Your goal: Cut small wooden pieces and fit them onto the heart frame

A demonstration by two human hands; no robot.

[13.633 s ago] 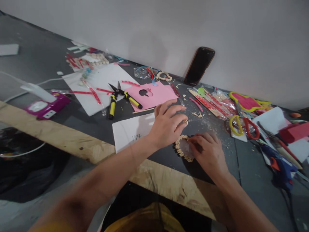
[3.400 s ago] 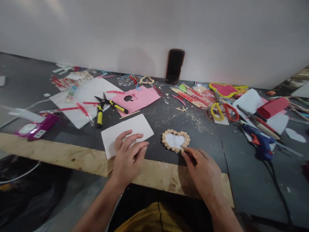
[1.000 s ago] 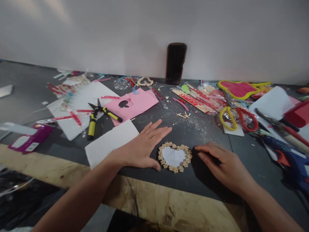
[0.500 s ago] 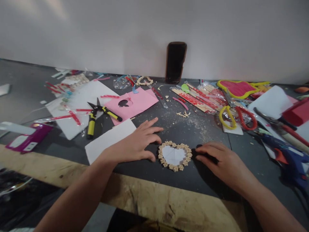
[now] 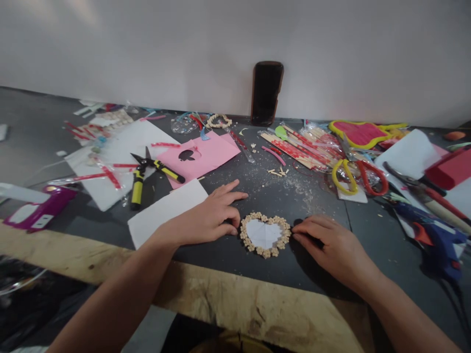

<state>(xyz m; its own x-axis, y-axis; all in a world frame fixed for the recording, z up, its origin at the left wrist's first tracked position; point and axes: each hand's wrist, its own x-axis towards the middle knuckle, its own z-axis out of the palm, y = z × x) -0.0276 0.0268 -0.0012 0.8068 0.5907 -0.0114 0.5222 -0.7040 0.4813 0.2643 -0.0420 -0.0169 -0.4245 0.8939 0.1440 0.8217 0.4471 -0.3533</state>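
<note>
A heart-shaped ring of small pale wooden flower pieces (image 5: pixel 284 239) lies flat on the dark tabletop. White heart-shaped paper (image 5: pixel 263 234) fills its middle. My left hand (image 5: pixel 208 215) rests on the table just left of the ring; the upper fingers are spread, and thumb and forefinger tips come close to the ring's edge. From the other side, my right hand (image 5: pixel 331 245) has its curled forefinger and thumb tips at the ring's right edge, a small gap between them. Whether those tips touch the ring is hard to tell. Neither hand visibly lifts anything.
Yellow-handled pliers (image 5: pixel 137 189), pink paper (image 5: pixel 217 154) and a white sheet (image 5: pixel 158 215) lie to the left. A phone (image 5: pixel 267 93) leans on the wall. Scissors (image 5: pixel 345 177), bundled sticks (image 5: pixel 290 149) and a blue glue gun (image 5: pixel 430 235) occupy the right side.
My right hand has moved left, closer to the heart ring. My left thumb and forefinger have drawn nearer to each other beside it. The view has shifted slightly.
</note>
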